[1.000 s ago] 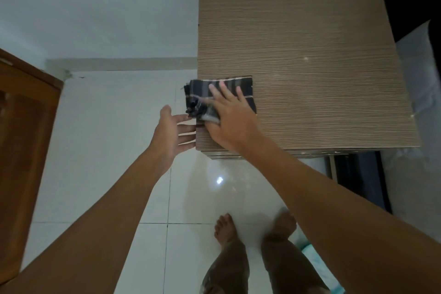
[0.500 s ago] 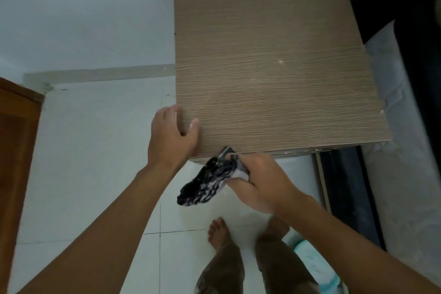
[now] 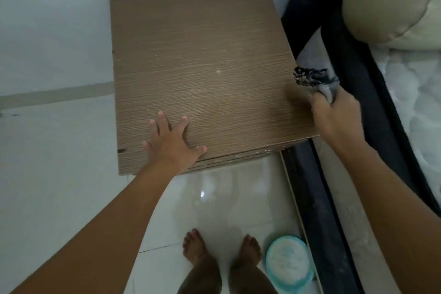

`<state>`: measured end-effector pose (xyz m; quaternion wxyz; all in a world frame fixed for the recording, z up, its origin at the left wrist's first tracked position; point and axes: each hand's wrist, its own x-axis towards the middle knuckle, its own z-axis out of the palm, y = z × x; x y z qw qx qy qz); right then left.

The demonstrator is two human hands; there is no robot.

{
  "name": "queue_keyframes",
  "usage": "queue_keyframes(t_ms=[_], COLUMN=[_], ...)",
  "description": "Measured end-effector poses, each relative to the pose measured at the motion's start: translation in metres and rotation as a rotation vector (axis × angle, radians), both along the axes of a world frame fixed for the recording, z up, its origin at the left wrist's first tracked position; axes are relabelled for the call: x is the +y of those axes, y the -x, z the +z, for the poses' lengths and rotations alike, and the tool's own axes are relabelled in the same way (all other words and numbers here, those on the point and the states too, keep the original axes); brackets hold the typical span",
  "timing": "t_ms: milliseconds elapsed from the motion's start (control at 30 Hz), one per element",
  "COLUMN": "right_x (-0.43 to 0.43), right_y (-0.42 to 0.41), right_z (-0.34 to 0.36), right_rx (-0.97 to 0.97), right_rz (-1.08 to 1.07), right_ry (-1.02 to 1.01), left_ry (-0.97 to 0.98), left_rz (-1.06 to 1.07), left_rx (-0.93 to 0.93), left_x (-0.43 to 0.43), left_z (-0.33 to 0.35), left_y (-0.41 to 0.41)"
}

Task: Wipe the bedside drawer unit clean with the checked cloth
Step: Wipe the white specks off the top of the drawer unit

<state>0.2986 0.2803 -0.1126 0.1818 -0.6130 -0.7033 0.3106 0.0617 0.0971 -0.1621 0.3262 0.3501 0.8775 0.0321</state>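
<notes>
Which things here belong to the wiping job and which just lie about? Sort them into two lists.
Job: brown wood-grain bedside drawer unit; dark checked cloth, bunched; right hand gripping it; left hand flat on the unit's top.
Lying about: round teal-rimmed container on the floor; cream pillow; white quilted mattress.

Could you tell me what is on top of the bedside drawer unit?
Only the left hand, fingers spread flat near the front edge, and a pale speck. The right hand grips the bunched checked cloth just off the right edge. The patch under the palm is hidden.
</notes>
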Motion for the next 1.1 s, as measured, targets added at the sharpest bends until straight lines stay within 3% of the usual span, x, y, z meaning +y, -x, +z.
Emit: queue_keyframes(t_ms=[100,200,333,567,767,900,1100], right_x=[0.012,-0.005,-0.041,-0.11,-0.136,-0.143,-0.147], right_y=[-0.001,0.003,0.016,0.044,0.04,0.033,0.015], right_z=[-0.039,-0.064,-0.074,-0.077,-0.079,-0.072,-0.049], right_rx=[-0.165,-0.278,-0.388,-0.249,-0.091,0.118,0.327], right_rz=[0.201,0.438,0.686,0.969,0.985,0.915,0.606], right_ry=[0.157,-0.062,-0.164,-0.213,-0.137,-0.042,0.558], left_ry=[-0.003,0.0,-0.001,-0.018,-0.032,-0.046,-0.068], left_rz=[0.0,0.005,0.009,0.02,0.055,0.06,0.07], left_rx=[-0.027,-0.031,-0.037,-0.1,-0.138,-0.149,-0.158], left_x=[-0.002,-0.001,-0.001,-0.003,-0.004,-0.004,-0.004], left_z=[0.002,0.003,0.002,0.0,-0.002,0.002,0.001], left_y=[0.003,0.005,0.005,0.01,0.015,0.014,0.015])
